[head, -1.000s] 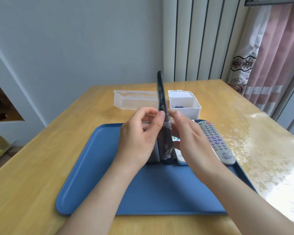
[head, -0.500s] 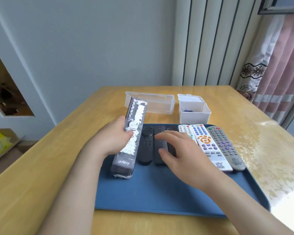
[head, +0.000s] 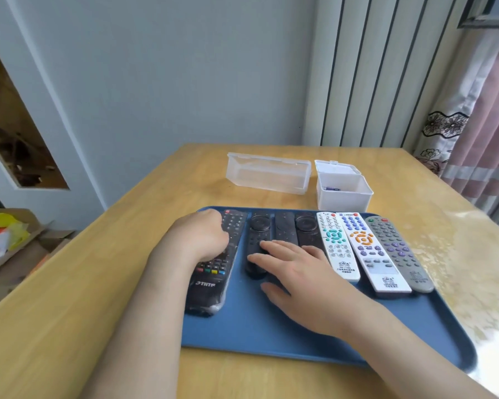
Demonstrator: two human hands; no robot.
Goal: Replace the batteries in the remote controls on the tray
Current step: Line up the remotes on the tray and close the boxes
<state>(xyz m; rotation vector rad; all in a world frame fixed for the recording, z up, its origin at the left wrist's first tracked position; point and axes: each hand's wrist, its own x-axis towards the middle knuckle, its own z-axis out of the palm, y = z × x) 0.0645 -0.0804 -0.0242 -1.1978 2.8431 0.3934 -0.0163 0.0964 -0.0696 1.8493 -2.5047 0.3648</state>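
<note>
**A:** Black plastic sits under the left hand. Its fingers curl round a wrapped black remote that lies at the left end of the blue tray.

**B:** And the right hand?

**A:** Relaxed, fingers straight, resting on the slim black remotes just beside it.

**B:** What about the surface and the room?

**A:** The tray is on a wooden table. A grey wall is behind, with a slatted panel and a pink curtain to the right. A cardboard box is on the floor to the left.

**B:** How does the wrapped remote look?

**A:** Clear film covers it, with coloured buttons and "THTF" lettering showing through.

**B:** Counts?

**A:** Seven remotes side by side, face up. Four are black, three of them slim, then two white remotes and one grey remote. Two boxes stand beyond the tray: a long clear box, and a small clear box with its lid up and batteries inside.
</note>
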